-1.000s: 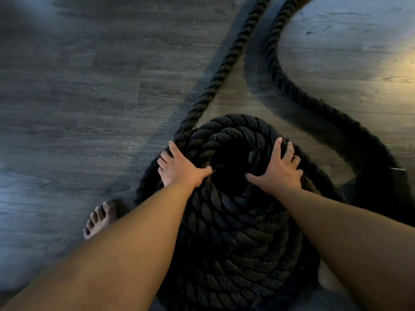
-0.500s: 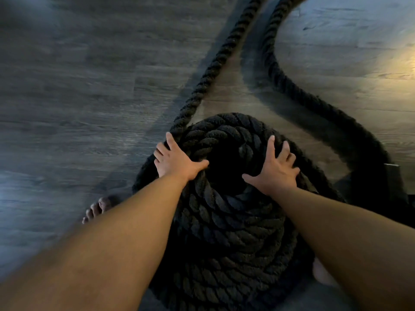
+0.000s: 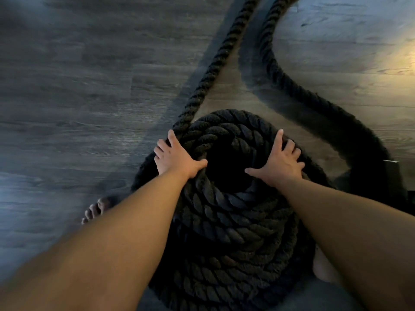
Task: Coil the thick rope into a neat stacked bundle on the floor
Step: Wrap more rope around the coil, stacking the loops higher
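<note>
A thick black twisted rope is stacked in a tall round coil [image 3: 226, 221] on the floor, with a dark hollow in its middle. My left hand [image 3: 176, 157] lies flat on the coil's upper left rim, fingers spread. On the upper right rim my right hand [image 3: 280, 162] presses down with fingers spread too. A loose rope strand [image 3: 215, 66] leaves the coil's top left and runs away up the floor. A second stretch of rope [image 3: 292, 86] curves along the right side and swings down behind the coil.
The floor [image 3: 78, 108] is dark grey wood planking. My bare left foot [image 3: 96, 211] stands just left of the coil, and part of my right foot [image 3: 323, 268] shows at the coil's lower right. Warm light falls on the floor at the far right.
Both hands have shifted slightly outward and up along the coil's top rim. The view has drifted a little; the rope strands lie as before.
</note>
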